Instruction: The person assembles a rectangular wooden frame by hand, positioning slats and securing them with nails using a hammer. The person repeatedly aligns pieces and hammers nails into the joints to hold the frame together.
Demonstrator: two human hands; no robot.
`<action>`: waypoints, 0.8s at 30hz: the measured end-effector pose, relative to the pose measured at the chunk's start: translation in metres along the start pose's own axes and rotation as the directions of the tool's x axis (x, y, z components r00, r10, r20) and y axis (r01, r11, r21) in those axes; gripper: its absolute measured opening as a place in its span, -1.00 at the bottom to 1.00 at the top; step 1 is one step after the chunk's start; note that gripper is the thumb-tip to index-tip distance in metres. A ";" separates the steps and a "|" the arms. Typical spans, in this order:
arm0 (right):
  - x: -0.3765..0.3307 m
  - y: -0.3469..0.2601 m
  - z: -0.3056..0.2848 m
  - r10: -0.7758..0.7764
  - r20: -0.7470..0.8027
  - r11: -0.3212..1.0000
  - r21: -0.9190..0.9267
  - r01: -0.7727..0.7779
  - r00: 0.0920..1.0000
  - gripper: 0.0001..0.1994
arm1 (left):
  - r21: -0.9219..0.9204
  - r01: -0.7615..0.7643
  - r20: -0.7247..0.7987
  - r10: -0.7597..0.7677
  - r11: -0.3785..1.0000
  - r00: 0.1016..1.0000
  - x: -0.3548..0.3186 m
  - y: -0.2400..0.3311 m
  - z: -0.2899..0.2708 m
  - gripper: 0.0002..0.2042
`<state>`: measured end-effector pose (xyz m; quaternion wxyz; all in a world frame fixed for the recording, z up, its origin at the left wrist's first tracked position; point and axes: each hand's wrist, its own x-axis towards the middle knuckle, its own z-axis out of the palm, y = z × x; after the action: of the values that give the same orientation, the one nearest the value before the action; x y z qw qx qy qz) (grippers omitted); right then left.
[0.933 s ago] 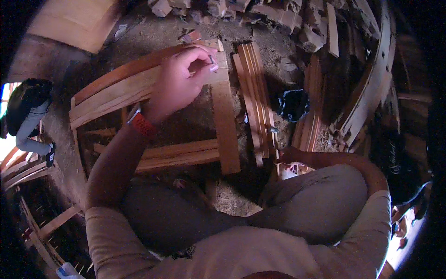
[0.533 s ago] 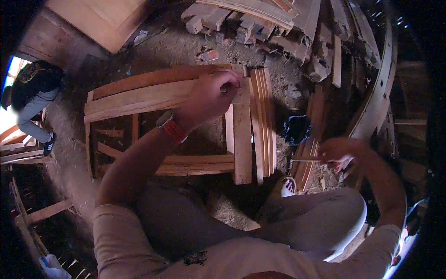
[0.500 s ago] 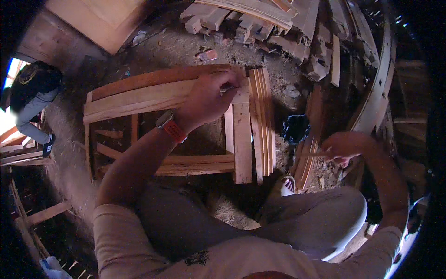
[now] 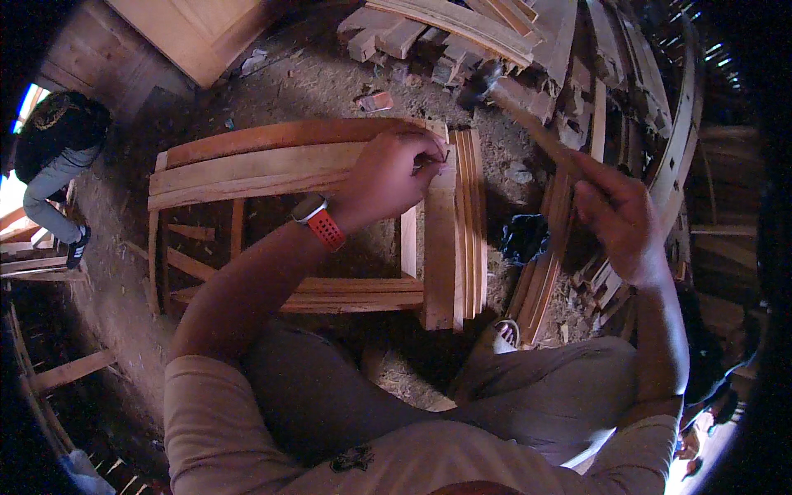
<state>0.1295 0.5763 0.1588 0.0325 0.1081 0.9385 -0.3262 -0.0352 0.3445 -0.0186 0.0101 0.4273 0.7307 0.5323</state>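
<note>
My left hand (image 4: 394, 172) rests at the far right corner of a wooden frame (image 4: 272, 173), its thumb and fingers pinched on a thin nail (image 4: 446, 153). The nail stands over the joint where a long rail meets the short end piece (image 4: 439, 247). My right hand (image 4: 620, 216) is wrapped round the wooden handle of a hammer (image 4: 536, 128). The hammer is raised to the right of the frame, its dark head blurred and away from the nail. Several thin strips (image 4: 470, 227) stand close along the frame's right end.
Rough timber (image 4: 495, 49) is piled at the back and right. A dark plastic bag (image 4: 525, 238) lies by loose boards (image 4: 540, 289), near my shoe (image 4: 505, 334). A small reddish packet (image 4: 377, 101) lies beyond the frame. Another person (image 4: 59, 157) bends at the far left.
My right hand has lifted and swung the hammer up and away from me, so its head now shows. My left hand stays at the frame corner, appearing slightly farther right in the picture.
</note>
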 end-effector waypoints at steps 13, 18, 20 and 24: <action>0.002 0.001 0.009 -0.013 0.037 0.997 -0.080 0.016 0.999 -0.59 | 0.111 0.115 0.042 -0.120 0.987 0.992 0.001 0.021 -0.005 -0.91; 0.005 -0.008 0.012 0.063 -0.070 0.996 0.063 -0.059 0.996 -0.62 | 0.066 0.020 0.049 -0.023 0.998 0.999 -0.005 0.002 -0.003 -0.87; 0.002 0.004 0.011 -0.101 -0.050 0.990 -0.106 0.095 0.994 -0.62 | 0.107 0.041 0.099 -0.052 0.993 0.994 0.001 0.008 -0.005 -0.84; 0.002 -0.009 0.005 0.062 0.025 0.998 -0.035 -0.061 0.998 -0.61 | 0.087 0.055 0.045 -0.059 0.995 0.997 -0.001 0.007 -0.001 -0.90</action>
<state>0.1256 0.5668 0.1598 0.0564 0.1320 0.9397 -0.3104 -0.0302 0.3437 -0.0133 0.0242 0.4187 0.7644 0.4897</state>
